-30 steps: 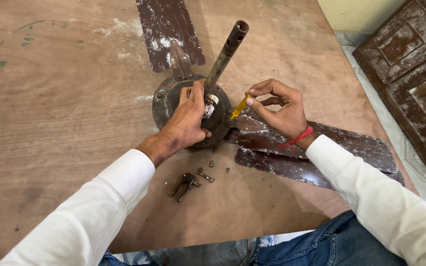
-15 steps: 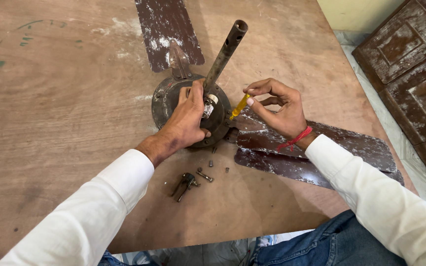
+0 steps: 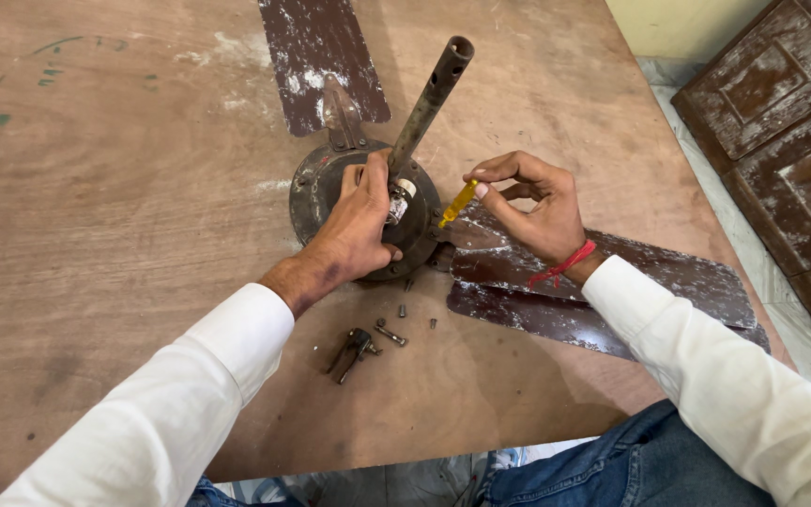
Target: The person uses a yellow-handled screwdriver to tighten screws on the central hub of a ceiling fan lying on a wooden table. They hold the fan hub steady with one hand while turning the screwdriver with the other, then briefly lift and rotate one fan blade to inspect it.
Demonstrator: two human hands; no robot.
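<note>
Grip, right hand (image 3: 535,208): thumb and fingers pinch the small yellow-handled screwdriver (image 3: 458,203), its tip slanting down toward the motor hub.
Grip, left hand (image 3: 360,222): I press my palm flat on the round dark fan motor hub (image 3: 316,192), fingers curled at the base of the rod.
Rod (image 3: 432,97): rusty metal tube rising tilted up and away from between my two hands.
Blades: one brown fan blade (image 3: 316,47) lies beyond the hub; another blade (image 3: 650,282) runs under my right wrist.
Loose parts: small screws (image 3: 390,333) and a dark bracket (image 3: 354,345) lie just below my left wrist.
Surface: worn wooden table (image 3: 114,216) under everything.
</note>
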